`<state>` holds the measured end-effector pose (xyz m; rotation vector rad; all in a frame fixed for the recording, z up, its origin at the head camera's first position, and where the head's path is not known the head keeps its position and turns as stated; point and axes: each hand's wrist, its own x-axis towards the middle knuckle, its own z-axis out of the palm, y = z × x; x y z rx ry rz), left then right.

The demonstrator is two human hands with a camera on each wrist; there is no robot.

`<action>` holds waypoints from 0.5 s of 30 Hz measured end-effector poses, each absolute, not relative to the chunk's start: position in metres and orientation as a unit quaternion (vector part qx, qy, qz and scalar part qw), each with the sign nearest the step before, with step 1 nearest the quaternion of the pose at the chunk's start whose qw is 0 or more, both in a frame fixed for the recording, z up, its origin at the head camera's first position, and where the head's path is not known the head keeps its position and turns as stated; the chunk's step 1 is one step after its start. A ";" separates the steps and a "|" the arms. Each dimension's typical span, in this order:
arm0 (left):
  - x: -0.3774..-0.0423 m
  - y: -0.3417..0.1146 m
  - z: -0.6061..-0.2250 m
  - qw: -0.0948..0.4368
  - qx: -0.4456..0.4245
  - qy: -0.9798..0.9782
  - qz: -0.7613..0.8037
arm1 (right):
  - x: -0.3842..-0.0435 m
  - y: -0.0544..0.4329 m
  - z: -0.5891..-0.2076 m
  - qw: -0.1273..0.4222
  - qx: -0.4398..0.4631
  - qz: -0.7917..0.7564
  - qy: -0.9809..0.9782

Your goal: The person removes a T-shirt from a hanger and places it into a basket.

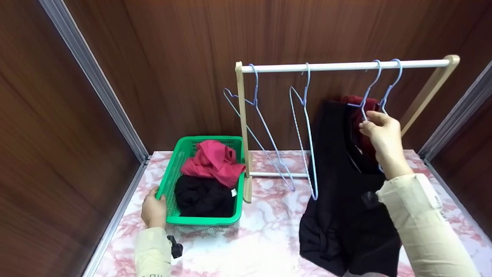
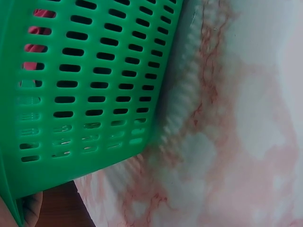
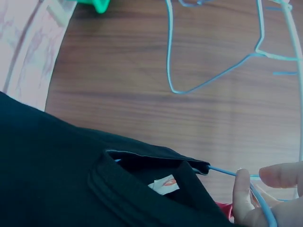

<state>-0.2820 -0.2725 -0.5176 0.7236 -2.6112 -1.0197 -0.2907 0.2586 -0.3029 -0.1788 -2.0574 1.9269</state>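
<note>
My left hand (image 1: 153, 209) grips the left rim of a green basket (image 1: 203, 220), which holds a pinkish-red cloth (image 1: 215, 159) and a bundled black cloth (image 1: 203, 196). In the left wrist view only a bit of the fingers (image 2: 32, 208) shows by the basket's edge. At the rack, my right hand (image 1: 384, 140) pinches the wire of a blue hanger (image 1: 371, 90). From that hanger hangs a black garment (image 1: 338, 215); its neck opening and white label (image 3: 164, 185) show in the right wrist view. A dark red garment (image 1: 371, 142) is partly hidden behind it, by another hanger (image 1: 396, 80).
The hangers hook over the white bar (image 1: 338, 66) of a wooden-ended rack (image 1: 243, 115). Two bare wire hangers, a left one (image 1: 269, 130) and a middle one (image 1: 308, 127), hang between the basket and the black garment. Brown panels (image 1: 184, 57) enclose the marbled tabletop (image 1: 265, 238).
</note>
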 end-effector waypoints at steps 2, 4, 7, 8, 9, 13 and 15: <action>-0.282 -0.272 -0.518 0.128 0.248 -0.895 -0.349 | -0.290 0.257 -0.303 0.154 -0.058 0.693 -0.702; -0.282 -0.273 -0.519 0.131 0.246 -0.895 -0.349 | -0.290 0.256 -0.303 0.148 -0.060 0.700 -0.696; -0.282 -0.273 -0.520 0.133 0.245 -0.895 -0.349 | -0.291 0.255 -0.303 0.140 -0.067 0.702 -0.696; -0.282 -0.273 -0.520 0.132 0.245 -0.895 -0.349 | -0.291 0.254 -0.302 0.138 -0.071 0.703 -0.695; -0.282 -0.273 -0.520 0.131 0.245 -0.895 -0.350 | -0.291 0.253 -0.302 0.138 -0.076 0.702 -0.695; -0.282 -0.273 -0.520 0.128 0.245 -0.896 -0.349 | -0.291 0.251 -0.301 0.142 -0.100 0.697 -0.696; -0.282 -0.273 -0.519 0.126 0.244 -0.896 -0.348 | -0.291 0.250 -0.300 0.146 -0.110 0.689 -0.701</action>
